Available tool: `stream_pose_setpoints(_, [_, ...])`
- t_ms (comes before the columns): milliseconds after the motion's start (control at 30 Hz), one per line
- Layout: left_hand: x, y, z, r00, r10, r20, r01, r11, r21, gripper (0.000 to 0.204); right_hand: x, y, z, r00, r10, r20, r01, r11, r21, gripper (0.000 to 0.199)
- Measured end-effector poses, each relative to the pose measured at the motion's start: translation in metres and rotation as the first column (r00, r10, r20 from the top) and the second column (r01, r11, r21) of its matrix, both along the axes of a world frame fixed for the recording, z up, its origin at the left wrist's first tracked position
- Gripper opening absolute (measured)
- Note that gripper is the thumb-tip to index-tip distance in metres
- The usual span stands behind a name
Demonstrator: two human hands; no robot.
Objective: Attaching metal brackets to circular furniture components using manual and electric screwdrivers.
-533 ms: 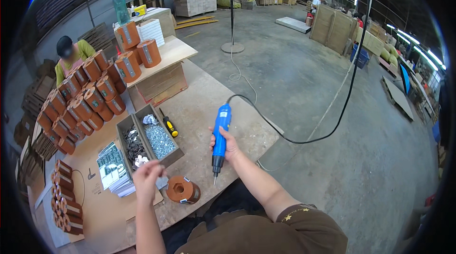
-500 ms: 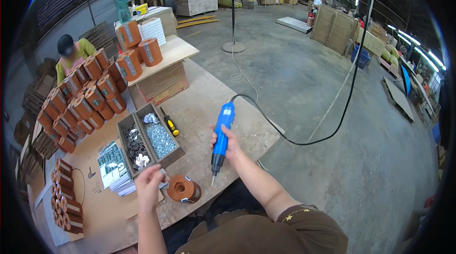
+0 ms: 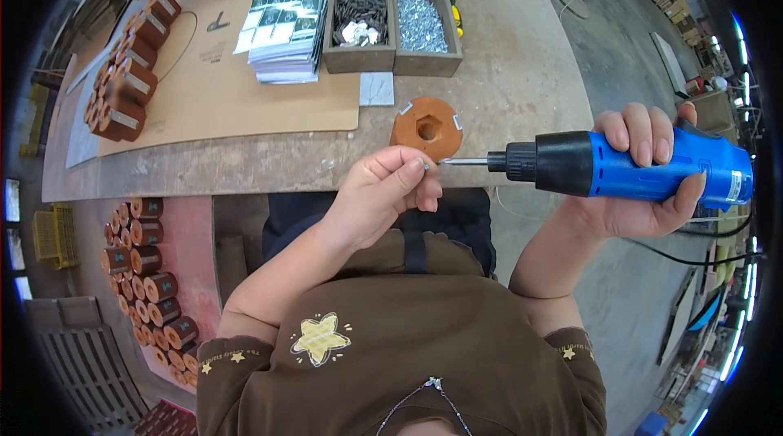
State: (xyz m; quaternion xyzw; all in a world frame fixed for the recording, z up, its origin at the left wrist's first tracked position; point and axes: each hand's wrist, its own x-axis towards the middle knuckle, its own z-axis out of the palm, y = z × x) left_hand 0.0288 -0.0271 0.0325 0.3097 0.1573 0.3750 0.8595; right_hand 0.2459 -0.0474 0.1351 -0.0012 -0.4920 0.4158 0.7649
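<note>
My right hand (image 3: 620, 217) is wrapped round a blue and black electric screwdriver (image 3: 624, 177), held level with its bit pointing left. My left hand (image 3: 377, 193) is closed in a pinch on a small metal screw (image 3: 426, 167), right by the tip of the bit. Whether the screw touches the bit I cannot tell. Just beyond my fingertips, a brown round block (image 3: 446, 136) with a hexagonal hole in its top stands near the table's front edge. Small light pieces sit on its rim.
Behind the block are two joined trays, one with dark parts (image 3: 359, 8), one with screws (image 3: 420, 20). A stack of printed sheets (image 3: 285, 61) lies left of them on cardboard (image 3: 204, 110). More brown blocks (image 3: 134, 81) stand at left. A yellow-handled tool (image 3: 457, 20) lies beside the trays.
My view has tipped down toward my body. The electric screwdriver has swung from upright to level, and its bit now meets my left fingertips. Earlier my left hand was beside the block.
</note>
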Motion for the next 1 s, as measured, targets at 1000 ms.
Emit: stream_pose_setpoints(1000, [-0.009, -0.016, 0.009, 0.925, -0.207, -0.317, 0.250, 0.963, 0.100, 0.017, -0.032, -0.027, -0.021, 0.990, -0.028, 0.135, 0.020, 0.998, 0.061, 0.063])
